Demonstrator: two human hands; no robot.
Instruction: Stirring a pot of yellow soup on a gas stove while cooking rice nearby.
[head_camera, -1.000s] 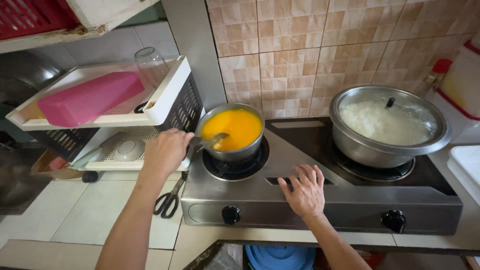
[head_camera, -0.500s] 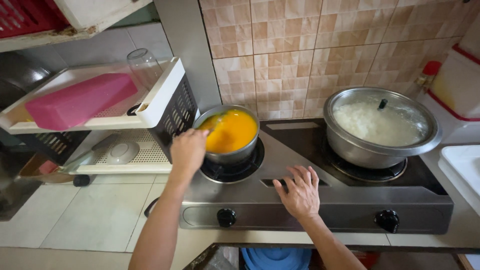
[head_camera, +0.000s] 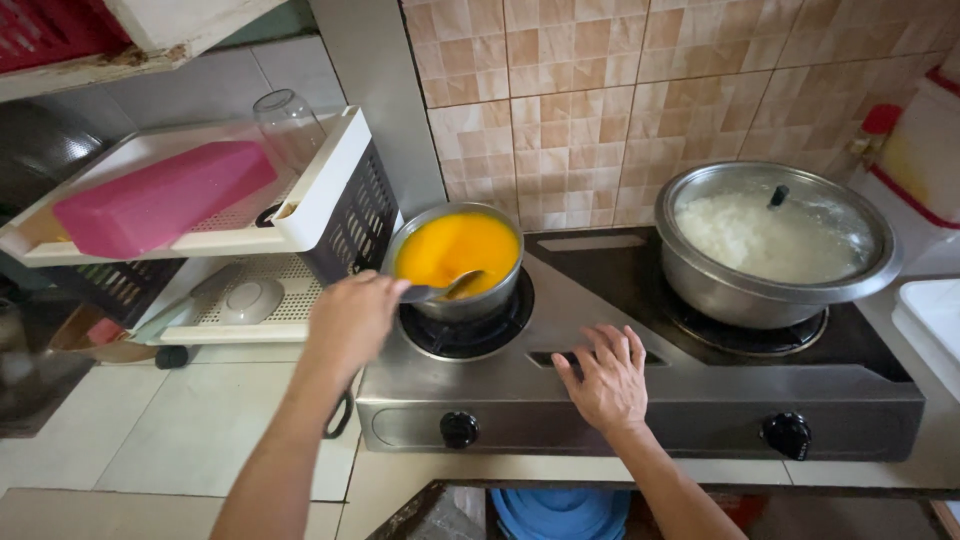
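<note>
A small metal pot (head_camera: 494, 292) full of orange-yellow liquid stands on the left burner of a steel two-burner stove (head_camera: 700, 415). My left hand (head_camera: 350, 320) grips the handle of a metal spoon (head_camera: 450, 289) whose bowl dips into the liquid at the pot's near rim. My right hand (head_camera: 605, 375) lies flat, fingers spread, on the stove top between the two burners, holding nothing. On the right burner sits a large metal pot (head_camera: 775, 240) of white rice under a glass lid.
A white and black dish rack (head_camera: 330, 195) left of the stove carries a pink box (head_camera: 160, 195) and an upturned glass (head_camera: 288, 125). Two stove knobs (head_camera: 459, 429) face me. A white container (head_camera: 935, 320) stands at the right edge, tiled wall behind.
My left hand has stirred the spoon around the pot, from the left rim to the near rim. The view has shifted slightly. My right hand stays on the stove.
</note>
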